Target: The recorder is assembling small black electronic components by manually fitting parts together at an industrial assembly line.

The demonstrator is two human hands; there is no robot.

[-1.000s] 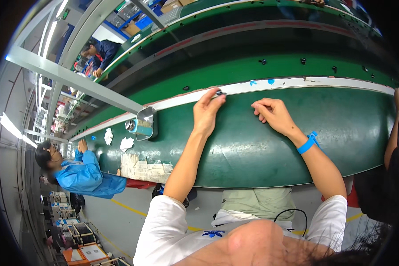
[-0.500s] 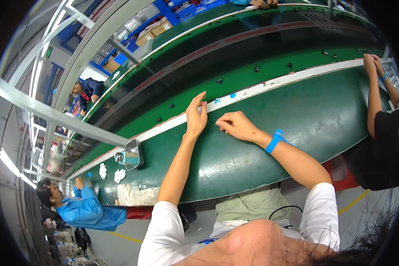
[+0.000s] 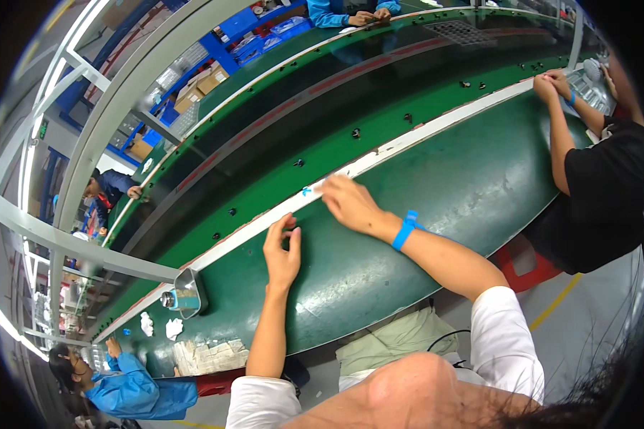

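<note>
My left hand (image 3: pixel 283 257) is raised over the green worktop (image 3: pixel 436 193), near its white edge strip (image 3: pixel 247 223). Its fingers curl toward the thumb, with a dark spot at the tips too small to make out. Farther right, my right hand (image 3: pixel 354 204), a blue band on its wrist, reaches to the white strip. Motion smears its fingertips, so whether they hold anything is hidden. Beside them lies a small blue piece (image 3: pixel 307 191) on the strip. Beyond the strip, several small black parts (image 3: pixel 355 134) are spread along the green conveyor belt (image 3: pixel 265 191).
To the left stand a clear bin (image 3: pixel 188 293) and white crumpled tissues (image 3: pixel 174 329), near a worn pale sheet (image 3: pixel 209 357). Co-workers sit left in blue (image 3: pixel 139 386), right in black (image 3: pixel 601 193), and across the line (image 3: pixel 336 14). A metal frame (image 3: pixel 114 257) rises at left.
The view has shifted, moving the scene left and down. My right hand has reached forward to the white strip. My left hand has drawn back from it, its fingers more curled.
</note>
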